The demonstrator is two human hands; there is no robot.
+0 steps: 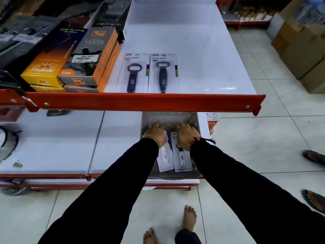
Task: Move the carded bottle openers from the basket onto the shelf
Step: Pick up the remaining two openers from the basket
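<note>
White shelf (pixel 202 55) with red front edge, up top; lighter boxes (pixel 88 55) stacked at its left end. Below, grey basket (pixel 197 120) on the lower shelf. On the upper shelf, 2 dark carded openers (pixel 133 74) lying flat, side by side. In the basket, 2 white carded openers (pixel 181 158). Left hand (pixel 154 133) and right hand (pixel 184 136) knuckles-up, pressed onto those cards; grip: cannot tell.

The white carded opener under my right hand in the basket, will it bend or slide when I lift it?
The card looks thin and flat, so it may flex if the right hand lifts one end. The opener probably stiffens its middle. It lies flat beside another card in the basket, so it could slide.
</note>
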